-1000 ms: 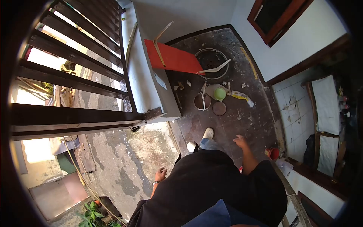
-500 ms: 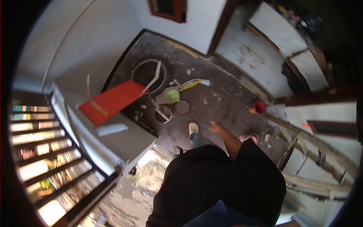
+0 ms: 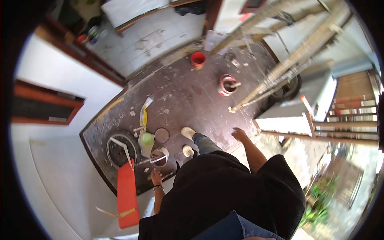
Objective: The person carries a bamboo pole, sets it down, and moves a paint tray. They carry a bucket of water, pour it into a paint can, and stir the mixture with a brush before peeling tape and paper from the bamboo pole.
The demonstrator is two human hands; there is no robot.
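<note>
My left hand (image 3: 157,177), with a bracelet at the wrist, hangs just below a bucket (image 3: 159,157) in the view. Its fingers are loosely apart, with nothing visible in them. Out to the right, my right hand (image 3: 239,135) hangs above the floor, fingers slightly bent and apart, holding nothing. Near the bucket are a green container (image 3: 147,139), a round brown lid (image 3: 162,135) and a yellow and white packet (image 3: 144,114). A red board (image 3: 127,196) is left of my left hand.
A red bucket (image 3: 198,60) and a red-rimmed bucket (image 3: 226,85) with something sticking out stand on the stained floor (image 3: 188,96). A wooden ladder (image 3: 284,66) slants across the upper right. A wire ring (image 3: 113,158) lies at the left. Barred railings (image 3: 347,125) are at the right.
The view has turned, so the buckets and ladder appear higher up and the red board lower. My left hand has come into view, and a second shoe now shows.
</note>
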